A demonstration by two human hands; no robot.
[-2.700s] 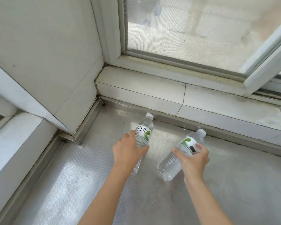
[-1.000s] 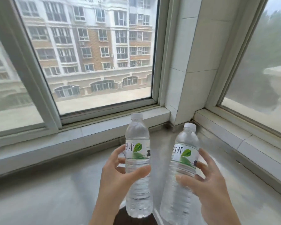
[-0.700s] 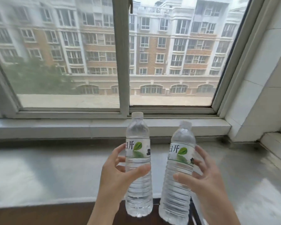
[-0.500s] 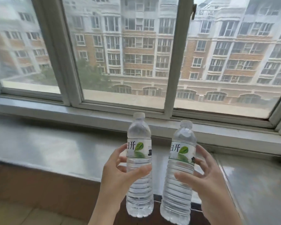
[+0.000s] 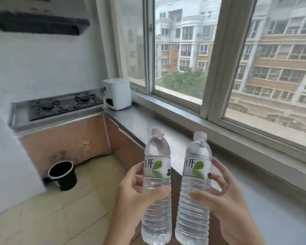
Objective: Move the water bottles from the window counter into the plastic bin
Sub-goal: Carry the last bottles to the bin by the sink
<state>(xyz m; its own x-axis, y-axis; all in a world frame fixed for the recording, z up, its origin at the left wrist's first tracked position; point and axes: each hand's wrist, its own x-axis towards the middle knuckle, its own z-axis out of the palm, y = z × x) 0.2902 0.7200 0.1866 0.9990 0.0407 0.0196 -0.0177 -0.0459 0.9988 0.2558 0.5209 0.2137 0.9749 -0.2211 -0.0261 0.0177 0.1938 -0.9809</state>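
Observation:
I hold two clear water bottles upright in front of me, each with a white cap and a white label bearing a green leaf. My left hand (image 5: 134, 200) grips the left bottle (image 5: 156, 167) around its middle. My right hand (image 5: 226, 206) grips the right bottle (image 5: 196, 170) the same way. Both bottles are lifted off the window counter (image 5: 254, 200), which runs along the right under the windows. No plastic bin is in view.
A gas stove (image 5: 60, 106) sits on the far counter at the left, with a white appliance (image 5: 117, 93) beside it in the corner. A black bucket (image 5: 62, 175) stands on the tiled floor (image 5: 51, 218) by the brown cabinets. A range hood (image 5: 39, 23) hangs above.
Both hands picked the bottles up off the counter and stood them upright. The view has swung left from the window corner, along the windows, to the stove and floor.

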